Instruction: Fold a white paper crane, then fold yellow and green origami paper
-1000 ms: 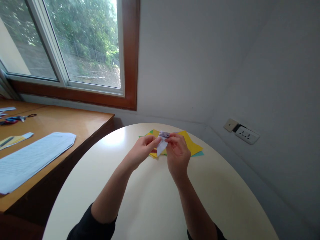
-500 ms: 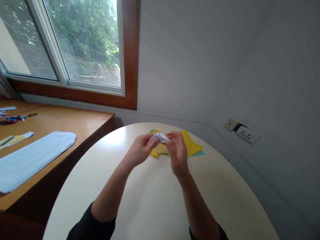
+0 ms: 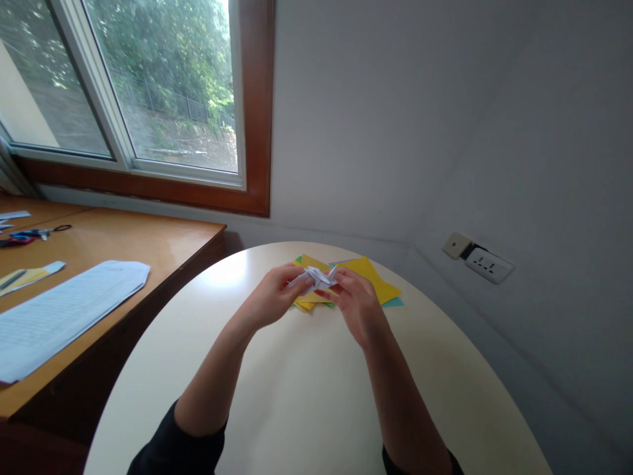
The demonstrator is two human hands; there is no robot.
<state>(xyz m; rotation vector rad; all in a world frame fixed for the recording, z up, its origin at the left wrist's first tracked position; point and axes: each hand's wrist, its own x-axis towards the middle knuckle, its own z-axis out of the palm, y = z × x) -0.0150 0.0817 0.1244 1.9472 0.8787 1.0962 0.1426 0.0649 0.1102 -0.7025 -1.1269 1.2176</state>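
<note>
A small piece of folded white paper (image 3: 320,278) is held between my two hands, above the far part of the round white table (image 3: 291,396). My left hand (image 3: 273,295) pinches its left side, thumb on the near face. On the other side, my right hand (image 3: 360,302) grips the right end, where a pointed flap stands up. The paper's exact folded shape is too small to make out. Behind and below the hands lie yellow sheets (image 3: 378,280), with green and blue paper edges (image 3: 394,302) showing under them.
To the left stands a wooden desk (image 3: 163,231) bearing a stack of written white sheets (image 3: 74,310), scissors (image 3: 62,228) and a pen (image 3: 12,279) on yellow paper. A wall socket (image 3: 489,265) is at the right, beyond the table edge. A window (image 3: 163,92) is at the back left.
My right hand has turned, its wrist swinging outward to the right and its fingers now pointing more leftward over the paper. The white paper has tilted, and a pointed flap shows at its right end.
</note>
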